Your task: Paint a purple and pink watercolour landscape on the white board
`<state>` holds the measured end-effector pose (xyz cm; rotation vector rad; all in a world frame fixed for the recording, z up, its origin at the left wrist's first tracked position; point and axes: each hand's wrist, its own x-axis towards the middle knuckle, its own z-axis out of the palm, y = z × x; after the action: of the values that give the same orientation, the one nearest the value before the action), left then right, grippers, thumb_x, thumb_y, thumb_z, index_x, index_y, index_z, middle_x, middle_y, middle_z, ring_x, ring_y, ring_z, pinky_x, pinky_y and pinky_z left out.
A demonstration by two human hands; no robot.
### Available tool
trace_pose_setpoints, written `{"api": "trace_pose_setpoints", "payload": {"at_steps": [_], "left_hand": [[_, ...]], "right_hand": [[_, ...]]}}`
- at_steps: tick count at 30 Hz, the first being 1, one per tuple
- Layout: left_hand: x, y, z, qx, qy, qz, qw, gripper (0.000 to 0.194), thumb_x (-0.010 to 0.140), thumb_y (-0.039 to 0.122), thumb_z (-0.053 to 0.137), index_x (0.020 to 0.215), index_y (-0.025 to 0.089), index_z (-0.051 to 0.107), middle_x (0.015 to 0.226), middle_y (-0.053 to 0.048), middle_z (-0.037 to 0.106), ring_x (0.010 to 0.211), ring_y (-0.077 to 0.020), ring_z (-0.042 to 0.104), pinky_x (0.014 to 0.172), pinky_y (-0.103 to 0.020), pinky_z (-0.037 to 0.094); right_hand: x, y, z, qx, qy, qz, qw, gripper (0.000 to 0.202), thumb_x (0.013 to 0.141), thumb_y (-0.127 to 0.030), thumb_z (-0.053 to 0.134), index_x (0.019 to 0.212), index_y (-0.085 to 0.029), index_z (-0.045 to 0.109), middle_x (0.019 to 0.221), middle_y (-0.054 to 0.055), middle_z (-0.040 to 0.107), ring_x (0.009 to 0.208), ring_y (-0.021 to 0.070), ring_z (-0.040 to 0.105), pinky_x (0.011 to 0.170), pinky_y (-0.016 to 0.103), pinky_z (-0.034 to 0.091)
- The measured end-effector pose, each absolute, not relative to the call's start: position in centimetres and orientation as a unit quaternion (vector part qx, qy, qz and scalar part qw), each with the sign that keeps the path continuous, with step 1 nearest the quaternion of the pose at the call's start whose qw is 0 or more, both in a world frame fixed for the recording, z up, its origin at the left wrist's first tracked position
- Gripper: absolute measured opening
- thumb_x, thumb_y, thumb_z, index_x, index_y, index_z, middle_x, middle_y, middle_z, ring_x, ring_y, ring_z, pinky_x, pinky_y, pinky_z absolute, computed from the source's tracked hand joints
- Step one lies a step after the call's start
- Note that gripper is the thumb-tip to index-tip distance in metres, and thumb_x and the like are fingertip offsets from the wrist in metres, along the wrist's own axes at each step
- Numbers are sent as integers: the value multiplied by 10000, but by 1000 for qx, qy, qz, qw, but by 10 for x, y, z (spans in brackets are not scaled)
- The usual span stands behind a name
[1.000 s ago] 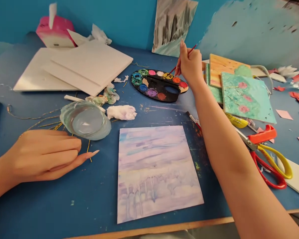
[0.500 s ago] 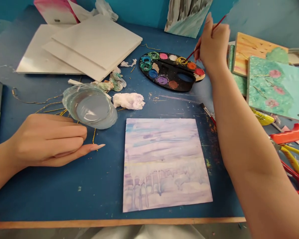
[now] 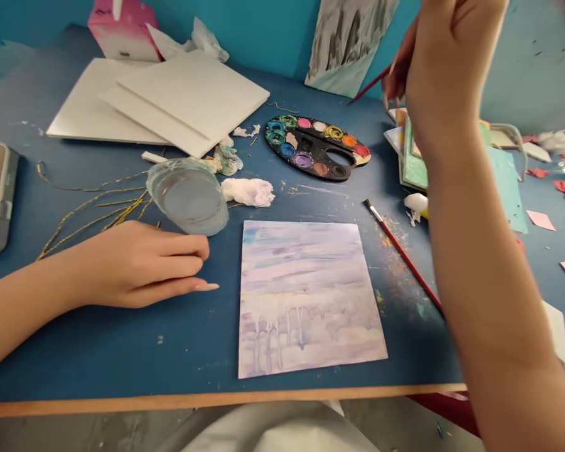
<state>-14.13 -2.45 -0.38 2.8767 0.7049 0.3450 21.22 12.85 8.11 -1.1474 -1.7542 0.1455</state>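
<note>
My right hand (image 3: 445,75) is raised at the upper right, partly cut by the top edge, closed around a thin red paintbrush (image 3: 371,85). The brush tip points down-left, beyond the palette's far side. On the table, my left hand (image 3: 162,267) rests palm down with loosely bent fingers and the thumb stretched out, holding nothing visible. Just above it stands a clear cup of cloudy water (image 3: 188,198). Between my arms lies a square board painted in pale lilac and blue streaks (image 3: 311,301). A black oval palette (image 3: 317,147) with several colour wells sits behind the board.
A second red brush (image 3: 405,254) lies right of the board. Crumpled tissue (image 3: 248,191) and gold threads (image 3: 117,210) are near the cup. White panels (image 3: 183,94) are stacked at the back left. A grey painting (image 3: 351,44) leans on the wall. Paper scraps (image 3: 541,220) lie far right.
My right hand has lifted the brush off the palette's yellow well and moved up and right. The view has shifted; the left hand sits slightly nearer the board.
</note>
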Motion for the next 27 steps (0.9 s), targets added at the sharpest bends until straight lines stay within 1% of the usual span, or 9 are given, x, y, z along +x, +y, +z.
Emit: {"api": "trace_pose_setpoints", "payload": {"at_steps": [2,3,8,11,14,19,23,25,27], "left_hand": [[-139,-23,-4,974,203,84,64,344,1093,325,366,897,235,635,939,17,658,656,-105,584,551,-280,368],[-138,-23,-4,976,198,70,63,340,1098,318,356,913,228,627,929,20,647,648,-101,576,543,-274,358],[-139,-23,-6,967,234,59,83,318,1118,357,290,1125,262,594,972,61,704,627,-93,627,495,-258,375],[-143,-21,-10,971,226,65,43,351,1122,378,285,1336,297,553,1091,81,742,737,-93,690,540,-257,423],[-146,-19,-10,975,208,79,27,386,1119,345,297,1397,291,560,1021,78,740,764,-84,675,577,-257,424],[-145,-20,-3,973,213,87,28,403,1112,307,307,1380,324,607,741,87,627,594,-91,540,513,-302,299],[-149,-25,-5,961,269,57,21,450,1095,328,334,1514,428,464,847,108,707,663,-102,567,565,-286,307],[-154,-26,-9,960,271,61,33,533,1076,283,365,1566,488,326,895,127,729,705,-109,586,586,-282,320],[-158,-27,-15,949,300,82,59,552,1053,282,398,1529,555,343,872,140,726,693,-115,579,598,-279,333]], "right_hand": [[202,77,79,-465,-752,153,441,621,1039,-506,404,511,-185,461,486,6,481,459,31,492,466,231,330],[200,51,74,-457,-750,196,436,601,1060,-473,388,544,-187,497,518,11,516,466,40,473,496,254,365],[218,-35,27,-404,-732,356,418,282,988,-549,516,824,-339,607,739,10,673,593,187,571,534,396,412],[231,-48,11,-391,-759,356,380,187,990,-475,522,856,-364,592,708,-13,703,576,196,623,636,435,458],[237,-48,10,-363,-794,349,340,259,990,-462,489,784,-336,582,648,-28,702,521,184,611,753,473,432],[237,-48,19,-298,-848,334,283,387,1034,-408,391,718,-276,571,652,3,679,555,170,587,700,421,351],[235,-44,21,-254,-858,322,310,363,1054,-267,382,732,-206,537,670,-7,666,576,126,549,706,381,302],[236,-41,22,-229,-875,287,315,365,1070,-256,383,740,-191,525,671,-17,669,577,108,543,707,379,298],[238,-38,24,-201,-901,248,293,366,1078,-293,403,749,-193,531,670,-19,670,586,110,558,699,384,307]]}}
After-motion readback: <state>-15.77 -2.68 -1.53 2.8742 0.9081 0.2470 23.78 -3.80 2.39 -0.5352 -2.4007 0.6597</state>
